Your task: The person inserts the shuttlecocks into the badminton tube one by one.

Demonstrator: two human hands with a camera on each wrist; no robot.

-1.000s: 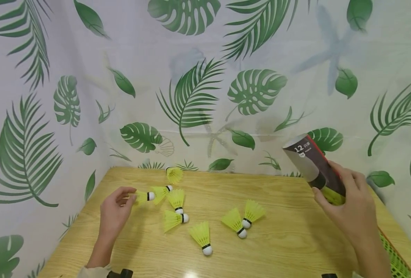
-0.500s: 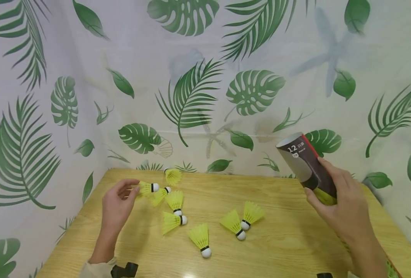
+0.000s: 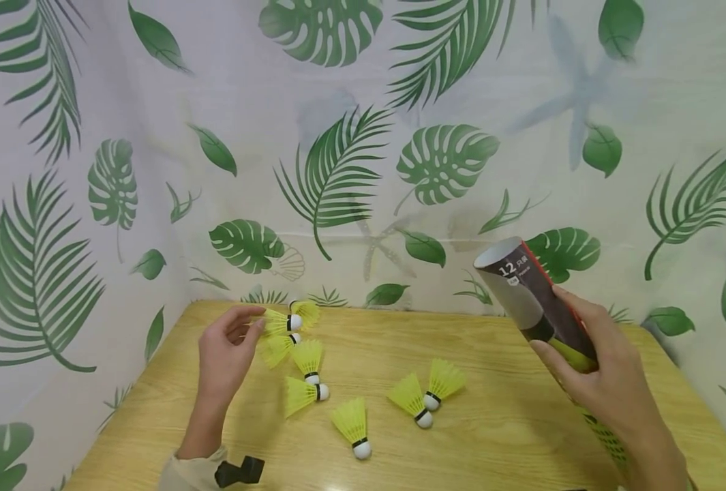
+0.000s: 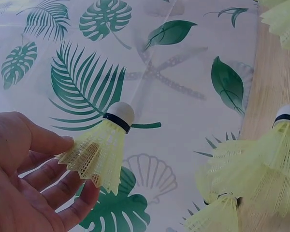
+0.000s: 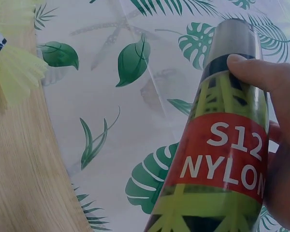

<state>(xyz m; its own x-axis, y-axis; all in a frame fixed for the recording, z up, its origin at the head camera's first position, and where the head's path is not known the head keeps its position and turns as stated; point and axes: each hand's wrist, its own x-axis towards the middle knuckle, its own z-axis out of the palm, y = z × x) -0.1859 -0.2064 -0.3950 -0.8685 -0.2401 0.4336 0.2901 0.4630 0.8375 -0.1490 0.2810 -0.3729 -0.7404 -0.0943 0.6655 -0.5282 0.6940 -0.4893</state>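
Head view: seven loose shuttlecocks (image 3: 352,417) on the wooden table (image 3: 491,436). Five sit left to centre, one of these at the far edge; two lie right of centre, heads near each other. The left hand (image 3: 229,351), far left, pinches one more, the held shuttlecock (image 3: 281,322), by its skirt; its white head points right and overlaps the far-edge one in this view.

Left wrist view adds the grip: thumb on the skirt's rim, fingers spread beneath, head clear of the hand. Patterned cloth (image 4: 171,121) shows behind it.

Right hand (image 3: 611,365) is wrapped round the tube (image 3: 531,300) at right, thumb on the left side. Head view reads "12" by the mouth; only right wrist view gives "S12 NYLON" on a red band, and it does not show the mouth.

Container: tube tilted, mouth up and toward the left. Pale inner wall visible at the rim; contents deeper down cannot be told. Yellow-green mesh (image 3: 605,436) partly shows beside the right forearm, near side.
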